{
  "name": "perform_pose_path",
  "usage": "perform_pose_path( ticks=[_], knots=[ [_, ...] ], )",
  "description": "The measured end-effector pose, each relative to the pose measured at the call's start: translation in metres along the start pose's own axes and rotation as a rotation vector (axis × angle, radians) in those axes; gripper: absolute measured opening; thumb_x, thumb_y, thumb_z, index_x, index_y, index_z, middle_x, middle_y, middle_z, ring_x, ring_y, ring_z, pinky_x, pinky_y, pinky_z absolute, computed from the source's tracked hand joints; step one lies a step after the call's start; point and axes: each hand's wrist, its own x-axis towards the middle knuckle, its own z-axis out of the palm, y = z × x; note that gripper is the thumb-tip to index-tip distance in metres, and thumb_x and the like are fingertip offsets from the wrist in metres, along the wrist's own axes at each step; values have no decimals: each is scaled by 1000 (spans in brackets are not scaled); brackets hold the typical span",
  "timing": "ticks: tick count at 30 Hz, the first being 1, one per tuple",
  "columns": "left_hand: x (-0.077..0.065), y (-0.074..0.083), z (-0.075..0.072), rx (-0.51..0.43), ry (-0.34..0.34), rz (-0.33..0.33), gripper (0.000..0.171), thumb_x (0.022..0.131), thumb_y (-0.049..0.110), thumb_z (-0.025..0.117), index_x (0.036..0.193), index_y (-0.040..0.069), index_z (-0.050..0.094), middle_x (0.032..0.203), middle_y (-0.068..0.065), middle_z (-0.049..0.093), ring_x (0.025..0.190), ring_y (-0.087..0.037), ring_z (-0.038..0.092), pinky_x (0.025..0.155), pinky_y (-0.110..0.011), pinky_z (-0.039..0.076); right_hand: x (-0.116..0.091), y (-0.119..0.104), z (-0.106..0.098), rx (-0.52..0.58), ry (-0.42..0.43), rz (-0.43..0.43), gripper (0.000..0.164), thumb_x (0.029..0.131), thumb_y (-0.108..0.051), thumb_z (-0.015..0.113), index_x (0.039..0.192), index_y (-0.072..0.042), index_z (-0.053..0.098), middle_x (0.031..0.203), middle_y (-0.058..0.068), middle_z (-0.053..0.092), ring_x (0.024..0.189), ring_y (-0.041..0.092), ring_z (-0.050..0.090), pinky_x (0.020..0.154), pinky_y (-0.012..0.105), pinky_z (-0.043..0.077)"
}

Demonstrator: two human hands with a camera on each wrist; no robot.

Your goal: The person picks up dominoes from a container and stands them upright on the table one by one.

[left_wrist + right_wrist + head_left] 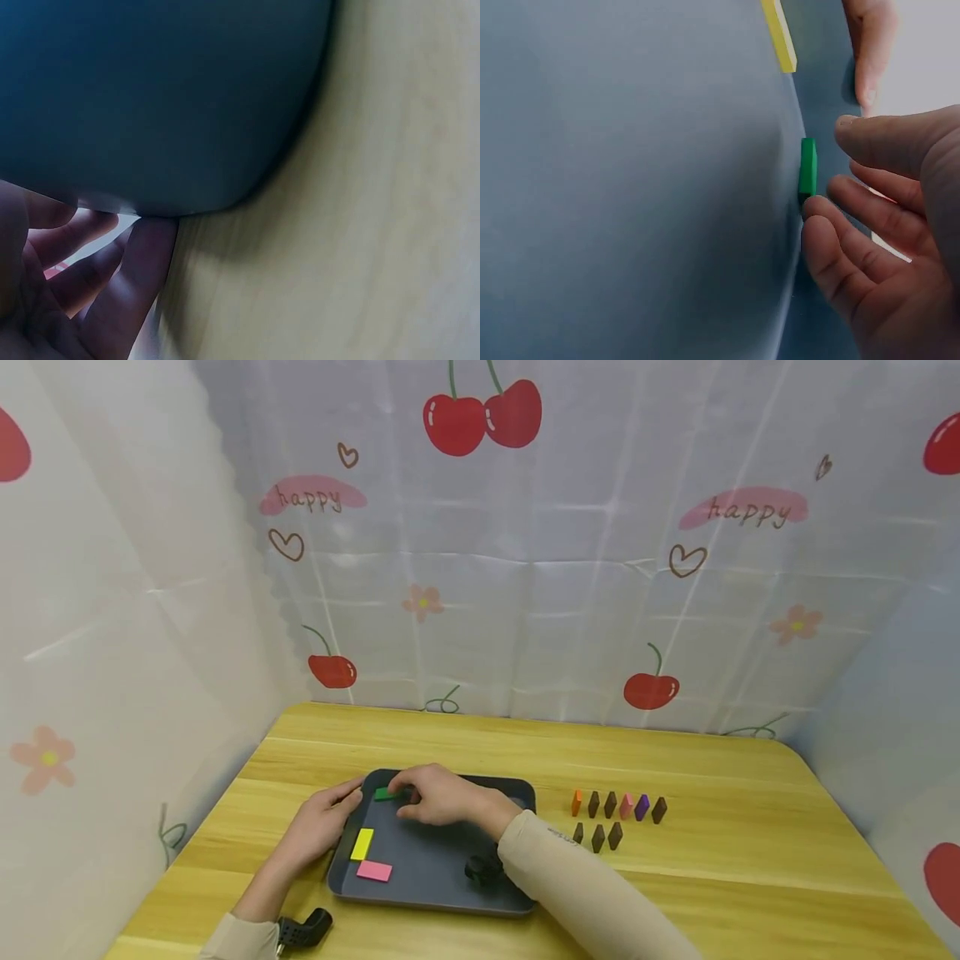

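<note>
A dark grey tray (431, 906) lies on the wooden table. My left hand (318, 822) holds its left edge, thumb over the rim and fingers against the outer wall; in the left wrist view, fingertips (150, 240) meet the tray's outside. My right hand (438, 797) reaches over the tray's far left corner, beside a green domino block (808, 169). Its thumb and fingers are parted around the near end of the block, with no block pinched between them. A yellow block (362, 844) and a pink block (374, 871) lie flat along the tray's left side.
Right of the tray, several blocks stand upright in two rows, among them an orange block (577, 802), a purple block (642, 807) and dark brown blocks (659, 810). Black wrist devices (306, 930) sit at both wrists. A printed curtain (525, 635) borders the table.
</note>
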Motion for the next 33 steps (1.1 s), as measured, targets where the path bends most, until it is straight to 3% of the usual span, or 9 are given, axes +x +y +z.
perform_pose_path(
  ticks=[5, 10, 16, 26, 33],
  knots=[
    [0, 1, 1, -3, 0, 8, 51, 111, 36, 46, 156, 11, 48, 155, -20, 51, 146, -42, 44, 118, -64, 35, 2, 1, 3, -32, -33, 13, 43, 99, -27, 70, 141, -16, 62, 131, -2, 66, 84, 2, 59, 75, 17, 51],
    [1, 2, 0, -5, 2, 16, 51, 111, 35, 46, 156, 11, 48, 154, -20, 52, 146, -42, 44, 119, -64, 35, 3, 1, 5, -57, -19, 3, 42, 100, -26, 69, 140, -15, 62, 135, -1, 64, 93, 5, 60, 83, 19, 53],
    [1, 1, 0, 7, 4, 16, 50, 111, 33, 46, 155, 11, 48, 155, -20, 51, 147, -42, 43, 119, -63, 35, 4, -1, 11, -107, 8, -14, 39, 100, -26, 69, 137, -14, 65, 124, 0, 66, 100, 8, 60, 92, 22, 53],
    [0, 1, 0, 7, 1, 8, 50, 111, 34, 45, 156, 10, 47, 155, -21, 50, 147, -43, 43, 119, -63, 35, 5, -6, 20, -204, 37, 34, 41, 98, -29, 71, 136, -13, 68, 104, -2, 60, 81, 5, 51, 75, 17, 47],
    [1, 2, 0, -11, 3, 8, 49, 111, 32, 45, 155, 10, 48, 155, -20, 51, 147, -42, 43, 119, -62, 36, 4, -9, 21, -248, 56, 14, 28, 99, -28, 71, 125, -17, 74, 101, -4, 60, 81, 5, 50, 72, 16, 46]
  ],
)
